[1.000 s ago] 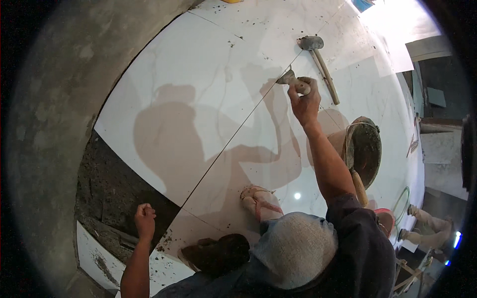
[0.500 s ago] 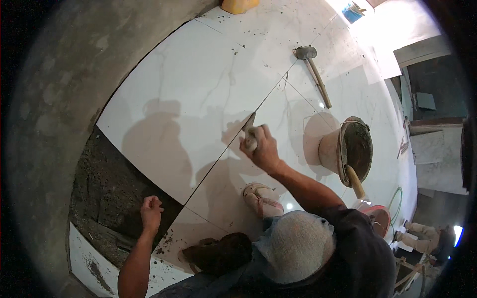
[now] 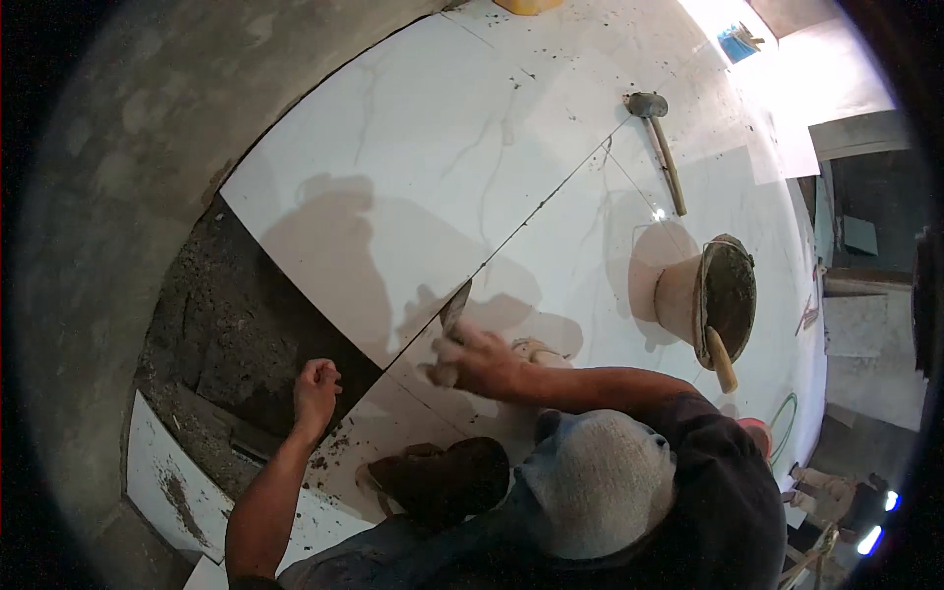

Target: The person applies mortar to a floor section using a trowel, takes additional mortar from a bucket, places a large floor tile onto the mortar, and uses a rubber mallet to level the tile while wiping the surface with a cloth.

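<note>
My right hand [image 3: 482, 361], a little blurred, is wrapped round a small trowel. Its pointed grey blade [image 3: 455, 307] lies along the dark joint between large white marbled tiles [image 3: 324, 226]. My left hand [image 3: 317, 388] has its fingers curled in, with nothing showing in them. It is over the edge of the dark mortar bed [image 3: 221, 315], beside the tile corner. Crumbs of mortar lie on the tile near my left wrist. My brown shoe [image 3: 438, 477] rests on the tile between my arms.
A mortar bucket [image 3: 678, 300] lies tipped at the right, a wooden handle [image 3: 721, 362] sticking out. Beyond it is a mallet [image 3: 661, 138]. A concrete wall [image 3: 108, 197] borders the left. Far right are a green hose [image 3: 784, 433] and another person [image 3: 836, 497].
My right hand has drawn the trowel back along the joint, toward me and to the left. My left hand stays curled near the tile corner. The view has shifted slightly.
</note>
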Tool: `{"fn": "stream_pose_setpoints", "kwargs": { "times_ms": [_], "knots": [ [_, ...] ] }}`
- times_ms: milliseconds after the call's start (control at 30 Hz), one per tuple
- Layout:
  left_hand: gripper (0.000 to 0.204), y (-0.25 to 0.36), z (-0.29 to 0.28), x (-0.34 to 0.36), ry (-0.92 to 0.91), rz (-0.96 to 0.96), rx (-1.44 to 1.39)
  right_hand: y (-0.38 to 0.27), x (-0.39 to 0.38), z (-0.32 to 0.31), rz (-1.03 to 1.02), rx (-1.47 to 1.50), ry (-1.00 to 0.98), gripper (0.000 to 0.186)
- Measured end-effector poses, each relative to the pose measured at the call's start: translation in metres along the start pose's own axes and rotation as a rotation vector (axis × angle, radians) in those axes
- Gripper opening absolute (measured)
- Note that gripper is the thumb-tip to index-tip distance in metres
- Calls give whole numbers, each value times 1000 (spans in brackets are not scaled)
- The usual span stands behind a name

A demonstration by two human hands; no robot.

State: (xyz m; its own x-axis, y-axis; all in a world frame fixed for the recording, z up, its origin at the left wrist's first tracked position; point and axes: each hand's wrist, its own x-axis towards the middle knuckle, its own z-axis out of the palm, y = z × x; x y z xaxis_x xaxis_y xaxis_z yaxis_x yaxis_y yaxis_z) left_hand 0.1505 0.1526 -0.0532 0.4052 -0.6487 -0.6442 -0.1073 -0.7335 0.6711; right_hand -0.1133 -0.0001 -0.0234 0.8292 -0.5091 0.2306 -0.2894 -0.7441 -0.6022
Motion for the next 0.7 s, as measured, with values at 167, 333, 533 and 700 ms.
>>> {"fn": "stream_pose_setpoints", "kwargs": {
  "times_ms": [167, 333, 533, 700],
  "knots": [
    [26, -12, -7, -1, 42, 10, 23, -22, 6, 27, 4, -14, -110, 43],
    [28, -25, -15, -6, 41, 50, -139, -22, 20, 19, 69, 59, -35, 44],
    [36, -39, -36, -22, 68, 88, 50, -19, 30, -3, 438, -21, -30, 33],
    [24, -45, -43, -29, 89, -2, 71, -55, 23, 27, 109, -97, -75, 30]
  ]
}}
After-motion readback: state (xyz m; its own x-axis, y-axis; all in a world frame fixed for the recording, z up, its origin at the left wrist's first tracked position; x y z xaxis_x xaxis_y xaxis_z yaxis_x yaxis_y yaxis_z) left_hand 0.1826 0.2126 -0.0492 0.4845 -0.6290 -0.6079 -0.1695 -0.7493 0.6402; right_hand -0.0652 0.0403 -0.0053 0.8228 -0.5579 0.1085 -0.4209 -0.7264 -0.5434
